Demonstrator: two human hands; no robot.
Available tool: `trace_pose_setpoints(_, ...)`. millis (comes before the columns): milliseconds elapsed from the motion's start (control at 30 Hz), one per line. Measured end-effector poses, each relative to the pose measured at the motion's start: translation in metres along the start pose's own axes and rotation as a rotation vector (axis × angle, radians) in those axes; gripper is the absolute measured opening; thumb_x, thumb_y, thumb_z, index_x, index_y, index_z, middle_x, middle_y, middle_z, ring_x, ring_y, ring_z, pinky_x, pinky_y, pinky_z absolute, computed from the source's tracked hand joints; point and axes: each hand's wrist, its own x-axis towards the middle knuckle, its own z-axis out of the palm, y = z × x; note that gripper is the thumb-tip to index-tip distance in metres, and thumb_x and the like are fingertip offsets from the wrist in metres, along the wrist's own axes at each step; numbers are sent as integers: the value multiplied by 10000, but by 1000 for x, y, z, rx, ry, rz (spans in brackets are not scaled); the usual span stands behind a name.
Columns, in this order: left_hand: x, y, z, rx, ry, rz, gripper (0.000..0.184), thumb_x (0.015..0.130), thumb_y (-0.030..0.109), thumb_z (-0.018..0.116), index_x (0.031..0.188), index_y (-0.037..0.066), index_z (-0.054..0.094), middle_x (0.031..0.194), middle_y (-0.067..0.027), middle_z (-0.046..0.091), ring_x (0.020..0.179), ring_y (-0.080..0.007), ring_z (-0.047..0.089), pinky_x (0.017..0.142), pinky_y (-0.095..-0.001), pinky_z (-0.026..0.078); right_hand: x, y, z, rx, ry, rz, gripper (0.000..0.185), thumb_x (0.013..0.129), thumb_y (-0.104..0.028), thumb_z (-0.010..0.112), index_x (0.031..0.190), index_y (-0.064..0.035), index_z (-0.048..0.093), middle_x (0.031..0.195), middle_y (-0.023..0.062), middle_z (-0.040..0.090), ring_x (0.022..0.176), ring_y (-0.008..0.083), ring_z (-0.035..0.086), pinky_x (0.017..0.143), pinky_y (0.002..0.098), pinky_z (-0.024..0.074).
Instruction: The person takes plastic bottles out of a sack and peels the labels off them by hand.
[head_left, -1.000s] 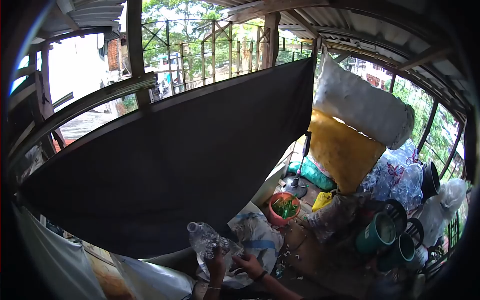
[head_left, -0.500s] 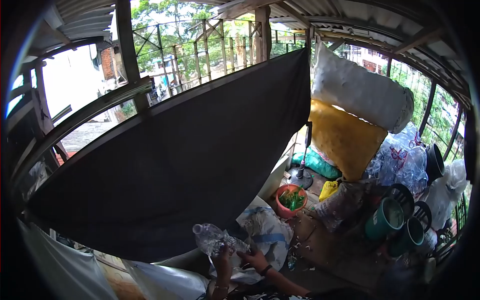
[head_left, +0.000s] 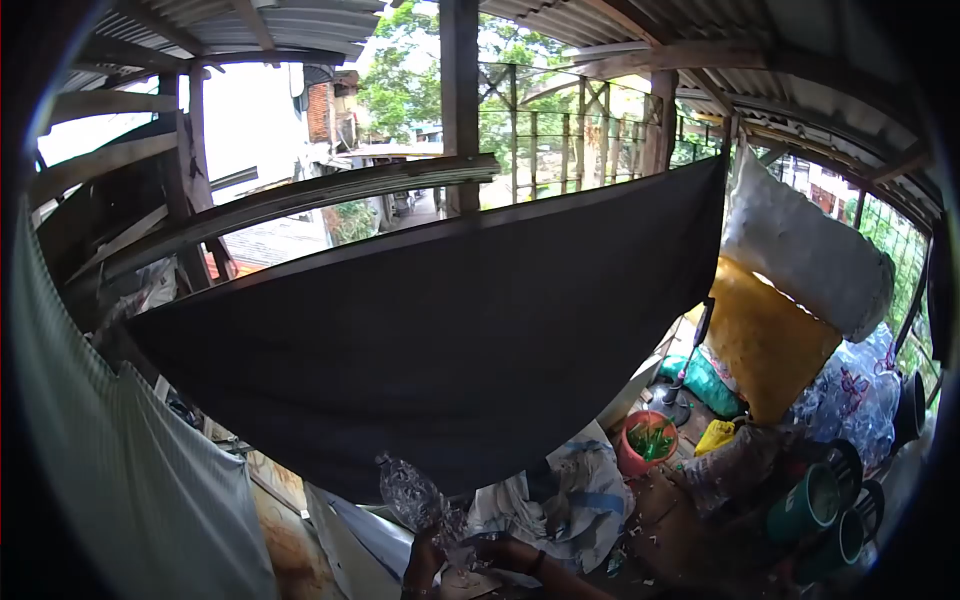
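Note:
A clear, crumpled plastic bottle (head_left: 411,494) stands tilted at the bottom centre, its neck pointing up and to the left. My left hand (head_left: 424,556) is closed around its lower part. My right hand (head_left: 503,552) grips the crushed lower end from the other side, with a dark band on that wrist. Just beyond my hands lies a rumpled white sack (head_left: 593,478) with a blue stripe. A dark cloth (head_left: 440,350) hangs behind the bottle. Shadow hides some of my fingers.
An orange-red bucket (head_left: 634,459) holds green pieces. Green bins (head_left: 803,502) stand at right, near bags of clear bottles (head_left: 852,395). Large yellow (head_left: 765,335) and white sacks (head_left: 805,240) are stacked behind. Scraps litter the floor. A pale striped sheet (head_left: 150,470) hangs left.
My view has turned left, so the surroundings appear shifted right. The bottle now points more upward, and my hands sit lower in view, still holding it.

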Motion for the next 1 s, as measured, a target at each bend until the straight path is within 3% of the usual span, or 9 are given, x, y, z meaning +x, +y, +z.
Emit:
trace_pose_setpoints(33,-5,5,-18,64,-19,78,558,905,269,497,1381,6,370,1310,-193,504,1192,-355,498,1038,-442,389,2,-6,25,14,31,54,430,929,-221,564,1295,-2,511,1063,67,621,814,141,576,770,251,475)
trace_pose_setpoints(167,-24,24,-37,-192,-273,200,555,913,263,497,1408,81,325,1295,-275,476,1169,-422,502,1008,-504,415,35,30,65,-294,38,-69,399,919,-193,554,1275,-14,541,996,87,654,825,119,623,709,251,497)
trace_pose_setpoints(200,-30,30,-42,-203,-270,214,555,913,263,497,1408,81,325,1295,-275,476,1169,-422,502,1008,-504,415,22,-1,115,-212,265,62,366,917,-188,553,1245,-28,572,900,86,669,819,131,649,694,257,519)
trace_pose_setpoints(333,-34,34,-112,-306,117,209,501,926,281,512,1379,126,364,1159,-238,547,1052,-422,576,925,-513,481,70,43,108,-381,253,184,714,724,-436,788,1252,-28,536,1161,171,619,1065,281,605,823,374,519)
trace_pose_setpoints(433,-41,47,-132,-369,318,139,371,934,302,519,1252,117,470,821,-109,581,799,-311,630,818,-472,525,66,35,152,-448,259,100,333,921,-201,551,1204,-33,605,832,83,674,773,152,663,683,271,540)
trace_pose_setpoints(500,-44,64,-142,-470,19,114,261,930,309,533,1112,122,547,614,-16,466,612,-200,535,686,-410,514,77,46,150,-361,189,220,405,922,-245,566,1271,-39,546,968,113,666,867,173,668,697,273,546)
trace_pose_setpoints(533,-48,69,-144,-358,151,71,165,927,302,538,940,144,580,533,27,372,516,-146,408,595,-353,443,78,50,148,-361,193,224,405,922,-245,566,1271,-39,546,968,113,666,867,173,668,697,273,546)
trace_pose_setpoints(733,-41,49,-168,-287,12,82,193,917,262,538,755,164,500,544,24,344,542,-119,371,573,-314,350,54,43,149,34,-196,204,527,925,-297,565,1366,-42,429,1192,161,591,1015,223,633,828,318,530)
trace_pose_setpoints(1000,-45,37,-126,-514,-563,-336,92,870,195,570,895,107,584,756,-28,544,649,-174,513,680,-326,430,47,48,149,64,-176,202,555,925,-305,564,1379,-32,400,1234,168,564,1048,238,618,868,338,516)
